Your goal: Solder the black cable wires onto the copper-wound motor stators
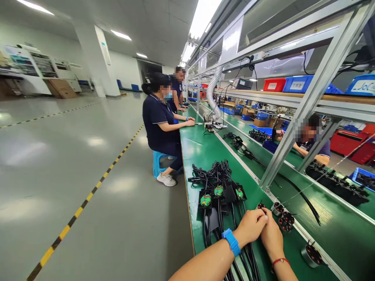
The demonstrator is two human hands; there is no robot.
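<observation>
My left hand point(252, 225), with a blue band at the wrist, is closed, its fingertips meeting those of my right hand point(272, 234). The right hand is also closed and wears a red string bracelet. Whatever they pinch is hidden by the fingers. Just beyond the fingertips shows a round part point(261, 205) with a black and red face; I cannot tell whether it is touched. Similar silver-sided round parts point(277, 208) sit to the right, one point(312, 255) nearer me. Left of my hands lie black square housings with green circuit boards point(205, 200) and thick black cables point(207, 230).
A green workbench point(193, 150) runs away from me, with an aluminium frame post point(293, 132) on its right. Coiled black cables point(216, 169) lie behind the housings. A co-worker point(161, 121) sits further along; another person faces from across. Blue bins point(297, 83) stand on the shelf.
</observation>
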